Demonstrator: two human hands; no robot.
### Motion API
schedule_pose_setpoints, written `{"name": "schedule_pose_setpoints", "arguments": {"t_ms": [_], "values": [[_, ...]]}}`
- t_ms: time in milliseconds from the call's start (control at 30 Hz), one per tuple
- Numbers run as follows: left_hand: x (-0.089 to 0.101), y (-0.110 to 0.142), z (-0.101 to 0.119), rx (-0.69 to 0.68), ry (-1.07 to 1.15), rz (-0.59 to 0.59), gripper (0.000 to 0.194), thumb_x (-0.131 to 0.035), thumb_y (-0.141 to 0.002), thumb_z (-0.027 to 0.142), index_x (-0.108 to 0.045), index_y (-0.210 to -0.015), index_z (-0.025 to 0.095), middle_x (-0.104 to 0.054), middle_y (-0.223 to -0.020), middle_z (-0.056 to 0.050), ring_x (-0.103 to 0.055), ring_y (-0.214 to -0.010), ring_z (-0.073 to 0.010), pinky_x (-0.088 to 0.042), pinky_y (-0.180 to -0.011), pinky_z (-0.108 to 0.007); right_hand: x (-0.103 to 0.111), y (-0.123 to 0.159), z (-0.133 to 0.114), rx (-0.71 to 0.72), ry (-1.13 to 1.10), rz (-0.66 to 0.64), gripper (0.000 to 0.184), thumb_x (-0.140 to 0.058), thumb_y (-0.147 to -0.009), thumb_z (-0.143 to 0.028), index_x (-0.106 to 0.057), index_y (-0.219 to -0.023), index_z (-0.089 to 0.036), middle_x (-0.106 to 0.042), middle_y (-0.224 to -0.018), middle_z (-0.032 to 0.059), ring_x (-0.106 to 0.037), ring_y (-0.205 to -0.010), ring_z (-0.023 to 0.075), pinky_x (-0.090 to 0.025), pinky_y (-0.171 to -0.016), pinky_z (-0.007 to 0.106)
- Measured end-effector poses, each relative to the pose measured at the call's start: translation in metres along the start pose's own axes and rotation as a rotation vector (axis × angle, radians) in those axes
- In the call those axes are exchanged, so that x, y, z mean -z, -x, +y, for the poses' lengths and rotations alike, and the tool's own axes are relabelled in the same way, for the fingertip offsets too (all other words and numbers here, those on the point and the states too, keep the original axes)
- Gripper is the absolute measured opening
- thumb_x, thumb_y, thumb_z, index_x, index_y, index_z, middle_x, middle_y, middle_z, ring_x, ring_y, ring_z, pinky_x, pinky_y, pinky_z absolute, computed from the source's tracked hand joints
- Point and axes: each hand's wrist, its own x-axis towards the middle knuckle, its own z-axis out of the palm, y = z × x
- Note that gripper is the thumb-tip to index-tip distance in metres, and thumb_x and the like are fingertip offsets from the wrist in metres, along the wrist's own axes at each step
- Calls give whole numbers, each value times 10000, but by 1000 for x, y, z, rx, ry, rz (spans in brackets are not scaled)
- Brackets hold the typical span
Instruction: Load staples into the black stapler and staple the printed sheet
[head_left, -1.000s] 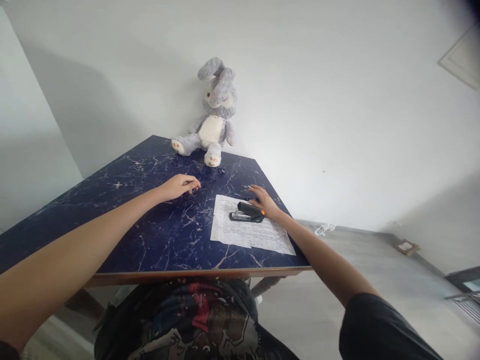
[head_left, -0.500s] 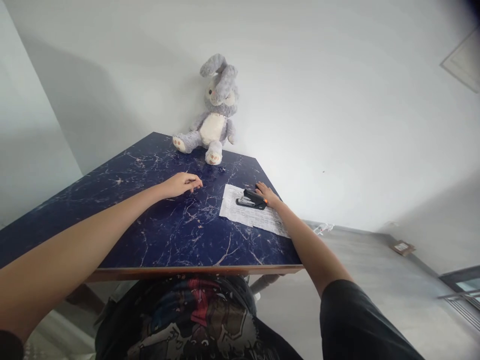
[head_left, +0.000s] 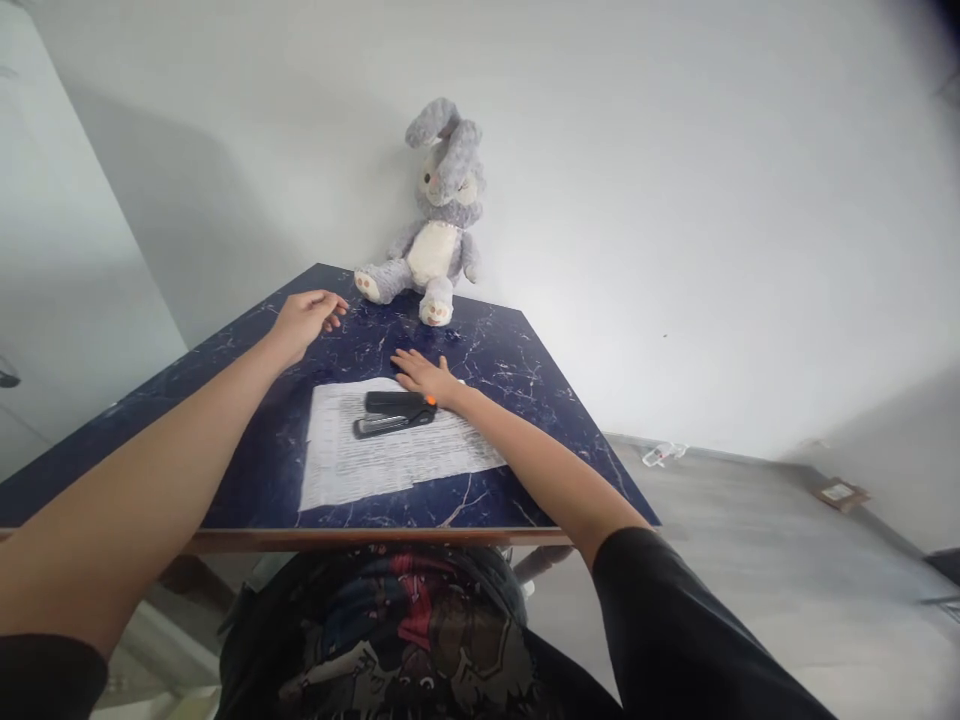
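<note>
My right hand (head_left: 424, 378) lies flat with fingers spread, at the far edge of a sheet of printed paper (head_left: 337, 470). On the paper rests a black stapler (head_left: 394, 412) with an orange tip, its arm raised apart from its base. The orange end is close beside my right wrist; whether they touch I cannot tell. Over the table's far left part is my left hand (head_left: 306, 318), its fingers loosely bent and apart, holding nothing.
A grey plush rabbit (head_left: 433, 250) sits at the back of the dark blue marbled table (head_left: 247, 480), near the wall. On the floor to the right are a clear plastic item (head_left: 660, 455) and a brown box (head_left: 840, 493).
The paper and the stapler on it have slid left across the table along with my right hand. My left hand has moved left and farther away from me.
</note>
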Motion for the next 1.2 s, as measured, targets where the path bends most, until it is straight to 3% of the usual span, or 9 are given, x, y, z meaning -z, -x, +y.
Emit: {"name": "schedule_pose_setpoints", "arguments": {"t_ms": [133,267,400,667,800,933,1000,1067,1200], "values": [[16,-7,8,-11,118,100,219,-522,-1075,199,-649,-938,84,-617,-816,-24,-521,-625,-70,-397,-612,-201,-15,-40,-47,77,-36,9,675,-365,-1103,-522,-174,-1694,-258,-276,-1749,129,-172,-1644,347,-28,-1185,859],[17,-7,13,15,160,168,217,-523,-1062,178,-626,-891,92,-581,-760,-1,-491,-591,-62,-378,-578,-195,-19,-46,-55,112,-50,29,730,-369,-1094,-541,-127,-1704,-220,-167,-1779,121,-157,-1649,339,-81,-1261,755],[4,-1,10,15,154,97,200,-585,-994,190,-669,-829,115,-605,-740,-14,-524,-574,-81,-382,-550,-213,-11,-18,-27,33,6,56,704,-335,-1098,-507,-186,-1698,-169,-213,-1767,145,-181,-1646,325,-117,-1303,656],[-38,24,-2,-13,17,-264,180,-686,-898,277,-758,-785,157,-681,-742,-70,-601,-651,-154,-430,-559,-236,18,65,47,-192,90,98,645,-340,-1100,-464,-314,-1666,-154,-277,-1747,155,-216,-1637,328,-164,-1313,596],[-68,46,1,179,272,-181,151,-663,-895,257,-755,-844,148,-727,-868,-98,-655,-738,-171,-504,-638,-264,28,78,65,-276,7,200,605,-480,-1059,-404,-443,-1597,-130,-382,-1692,195,-316,-1597,342,-223,-1299,572],[-90,64,1,249,383,-180,187,-618,-930,253,-760,-897,137,-763,-969,-118,-711,-878,-193,-545,-793,-300,52,88,70,-117,-347,308,461,-616,-1002,-422,-664,-1396,-187,-661,-1445,156,-619,-1326,297,-459,-1155,491],[-94,67,-2,271,368,-189,244,-605,-965,310,-760,-895,134,-774,-994,-129,-721,-924,-206,-542,-849,-313,65,99,71,31,-565,185,463,-669,-975,-482,-709,-1334,-193,-729,-1317,137,-687,-1161,262,-539,-1035,434],[-95,68,-6,308,339,-178,334,-597,-992,404,-755,-878,132,-779,-999,-140,-725,-945,-218,-537,-895,-328,74,109,70,146,-707,-26,517,-763,-912,-480,-715,-1334,-186,-750,-1253,126,-707,-1024,223,-570,-939,384],[-95,66,-13,362,299,-147,465,-567,-1018,527,-741,-838,135,-777,-985,-149,-727,-962,-224,-529,-959,-334,74,114,68,144,-812,-243,575,-856,-836,-392,-715,-1356,-190,-777,-1031,77,-660,-774,146,-563,-732,294]]}}
